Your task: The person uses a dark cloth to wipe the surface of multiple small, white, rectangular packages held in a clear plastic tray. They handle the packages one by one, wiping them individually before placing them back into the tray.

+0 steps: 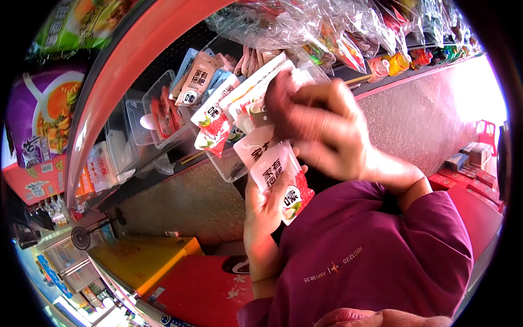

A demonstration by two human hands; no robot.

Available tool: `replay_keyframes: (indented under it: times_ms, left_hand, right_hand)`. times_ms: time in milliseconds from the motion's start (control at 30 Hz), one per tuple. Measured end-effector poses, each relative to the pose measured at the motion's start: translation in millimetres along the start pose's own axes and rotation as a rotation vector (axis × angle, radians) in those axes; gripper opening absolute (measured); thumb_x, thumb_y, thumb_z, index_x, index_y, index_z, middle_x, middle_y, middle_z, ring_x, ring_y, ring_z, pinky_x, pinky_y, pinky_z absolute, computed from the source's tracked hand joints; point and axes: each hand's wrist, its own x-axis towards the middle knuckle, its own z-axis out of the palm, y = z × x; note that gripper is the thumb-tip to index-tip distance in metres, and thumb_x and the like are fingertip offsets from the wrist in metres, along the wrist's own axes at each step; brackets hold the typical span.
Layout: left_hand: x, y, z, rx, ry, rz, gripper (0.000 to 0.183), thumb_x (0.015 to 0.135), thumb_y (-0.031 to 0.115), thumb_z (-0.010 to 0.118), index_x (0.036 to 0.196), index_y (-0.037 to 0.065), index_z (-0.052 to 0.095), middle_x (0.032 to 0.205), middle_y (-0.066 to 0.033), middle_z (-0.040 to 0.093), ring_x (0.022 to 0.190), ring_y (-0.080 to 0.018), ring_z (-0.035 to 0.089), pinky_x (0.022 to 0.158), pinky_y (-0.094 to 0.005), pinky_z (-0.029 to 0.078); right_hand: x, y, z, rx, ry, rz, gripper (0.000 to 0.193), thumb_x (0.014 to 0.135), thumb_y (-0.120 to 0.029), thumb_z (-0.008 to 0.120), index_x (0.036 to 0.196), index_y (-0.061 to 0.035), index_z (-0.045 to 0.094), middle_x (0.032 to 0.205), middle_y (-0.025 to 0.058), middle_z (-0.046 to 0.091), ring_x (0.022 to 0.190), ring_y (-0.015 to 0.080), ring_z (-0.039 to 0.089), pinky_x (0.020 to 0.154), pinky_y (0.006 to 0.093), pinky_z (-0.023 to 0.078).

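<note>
My left hand (pixel 262 204) is closed round a few pink-and-white snack pouches (pixel 272 173) with a red lower part, held in front of my chest. Blurred by motion, my right hand (pixel 332 128) is just above and to the right of them. Whether its fingers hold anything is not clear. Beyond the hands, clear plastic bins (pixel 231 168) on a shelf hold more pouches: red-and-white ones (pixel 213 117) nearest my hands, and brown and blue ones (pixel 195 79) farther left. Part of the nearest bin is hidden behind my hands.
Another clear bin (pixel 143 117) holds red packets, left of the pouches. Bagged goods in clear plastic (pixel 305 27) and coloured bottles (pixel 400 62) line the shelf to the right. A curved red shelf edge (pixel 109 103) rises at left. Below stand a yellow box (pixel 141 259) and a red surface (pixel 201 294).
</note>
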Motion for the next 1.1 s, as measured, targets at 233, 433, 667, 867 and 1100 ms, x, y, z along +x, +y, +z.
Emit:
replay_keyframes:
  times_ms: [233, 433, 667, 867, 1100]
  left_hand:
    - [-35.1, 0.6, 6.2, 0.223, 0.079, 0.001, 0.031, 0.095, 0.005, 0.055, 0.123, -0.007, 0.050, 0.111, -0.0197, 0.064, 0.101, -0.0246, 0.064, 0.086, -0.0363, 0.051]
    - [-52.7, 32.4, 33.4, -0.302, 0.273, -0.046, 0.043, 0.082, -0.001, 0.053, 0.124, -0.008, 0.048, 0.099, -0.0267, 0.064, 0.085, -0.0400, 0.069, 0.071, -0.0483, 0.060]
    - [-19.6, -9.2, -2.9, -0.334, 0.406, 0.232, 0.040, 0.100, 0.016, 0.052, 0.137, 0.003, 0.045, 0.125, -0.0125, 0.060, 0.107, -0.0247, 0.063, 0.089, -0.0391, 0.054]
    - [4.5, 28.6, 1.0, -0.220, 0.822, 0.231, 0.025, 0.094, 0.019, 0.064, 0.109, 0.000, 0.060, 0.098, -0.0101, 0.065, 0.082, -0.0182, 0.066, 0.070, -0.0322, 0.055]
    - [45.8, 37.5, -50.1, 0.561, 0.319, 0.392, 0.019, 0.092, 0.006, 0.064, 0.107, -0.006, 0.064, 0.091, -0.0091, 0.070, 0.082, -0.0118, 0.064, 0.069, -0.0257, 0.051]
  right_hand:
    - [-3.4, -13.1, 22.2, 0.024, -0.200, -0.078, 0.033, 0.078, -0.025, 0.072, 0.109, -0.0129, 0.070, 0.108, 0.0097, 0.057, 0.094, 0.0268, 0.057, 0.080, 0.0390, 0.048]
    - [-6.4, 15.1, 11.5, 0.695, -0.287, 0.614, 0.033, 0.099, -0.025, 0.057, 0.114, 0.0019, 0.066, 0.099, 0.0087, 0.062, 0.088, 0.0123, 0.059, 0.073, 0.0280, 0.045]
    - [-25.0, -15.6, 11.4, 0.328, -0.248, 0.062, 0.035, 0.083, -0.025, 0.071, 0.112, -0.0057, 0.066, 0.112, 0.0129, 0.056, 0.104, 0.0304, 0.057, 0.088, 0.0412, 0.046]
    - [-48.9, -24.1, 23.7, 0.156, -0.443, 0.017, 0.035, 0.075, -0.024, 0.074, 0.108, -0.0139, 0.067, 0.109, 0.0113, 0.057, 0.098, 0.0306, 0.059, 0.076, 0.0436, 0.051]
    - [-52.8, -5.8, 9.0, 0.543, -0.643, 0.137, 0.030, 0.080, -0.017, 0.071, 0.107, -0.0037, 0.065, 0.103, 0.0159, 0.060, 0.096, 0.0348, 0.061, 0.083, 0.0430, 0.051]
